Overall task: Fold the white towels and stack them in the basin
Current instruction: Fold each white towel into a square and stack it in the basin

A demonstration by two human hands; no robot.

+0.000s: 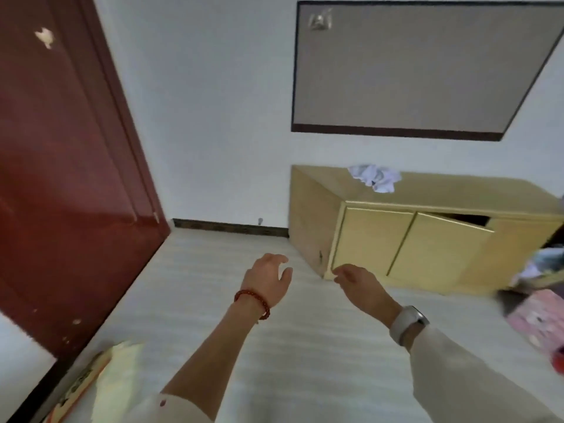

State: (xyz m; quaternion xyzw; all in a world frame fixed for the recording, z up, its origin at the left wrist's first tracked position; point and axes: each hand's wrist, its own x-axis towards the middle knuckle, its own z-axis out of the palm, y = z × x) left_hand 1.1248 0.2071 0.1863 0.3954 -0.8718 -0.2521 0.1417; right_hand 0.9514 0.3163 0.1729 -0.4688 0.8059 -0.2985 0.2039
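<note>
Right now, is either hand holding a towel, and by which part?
Nothing is held. The left hand and right hand hang over the floor with loosely curled fingers. The crumpled white towels lie untouched on the yellow cabinet.

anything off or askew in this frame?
Yes. The right-hand cabinet door hangs crooked, its top edge sagging open over a dark gap. A crumpled white towel lies unfolded on the cabinet top. The red door has chipped patches. Both hands, left and right, are empty.
</note>
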